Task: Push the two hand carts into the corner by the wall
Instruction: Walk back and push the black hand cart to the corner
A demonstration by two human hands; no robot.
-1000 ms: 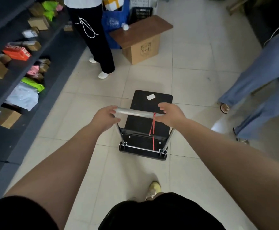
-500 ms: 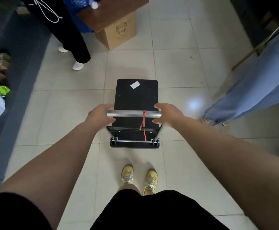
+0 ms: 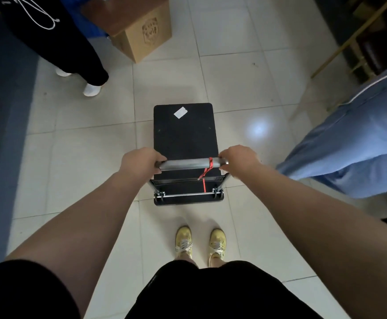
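Left hand [image 3: 139, 162] wraps one end of the handle [image 3: 188, 163], right hand [image 3: 238, 158] clamps the other, and the cart [image 3: 184, 132] sits on pale tile [image 3: 77, 157] just ahead of the feet. Even pressure from both sides should keep it tracking straight (a box [image 3: 146, 40] waits ahead). Bystanders stand either side; the corner, probably further on, isn't visible.
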